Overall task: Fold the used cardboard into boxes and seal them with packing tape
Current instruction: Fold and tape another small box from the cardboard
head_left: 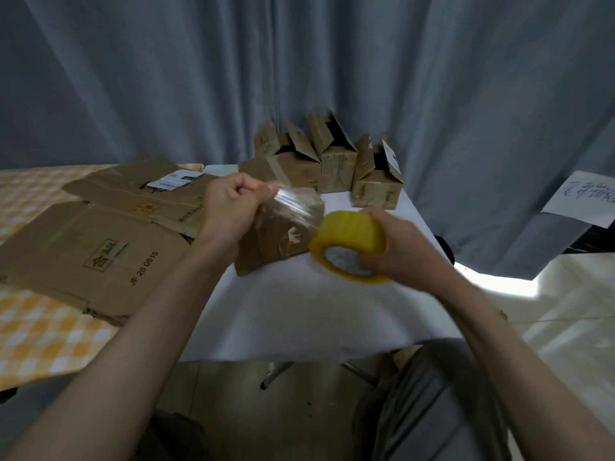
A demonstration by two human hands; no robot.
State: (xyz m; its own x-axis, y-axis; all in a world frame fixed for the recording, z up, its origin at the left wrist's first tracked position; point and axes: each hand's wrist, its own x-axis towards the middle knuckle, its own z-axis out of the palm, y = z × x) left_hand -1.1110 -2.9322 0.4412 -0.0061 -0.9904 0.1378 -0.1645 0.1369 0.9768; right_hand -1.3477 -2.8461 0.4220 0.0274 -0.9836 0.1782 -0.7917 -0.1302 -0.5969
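My right hand (396, 247) grips a yellow roll of packing tape (349, 246) above the white table (299, 314). My left hand (233, 204) pinches the free end of a clear tape strip (293, 204) drawn out from the roll. Under the strip, a folded cardboard box (276, 241) lies on the table between my hands, partly hidden by my left wrist. Flattened cardboard sheets (100, 254) lie to the left.
Three small boxes with open flaps (332, 164) stand at the back of the white table. A yellow checked cloth (40, 337) covers the table on the left. A grey curtain (299, 78) hangs behind, and a handwritten paper (582, 197) is on the right.
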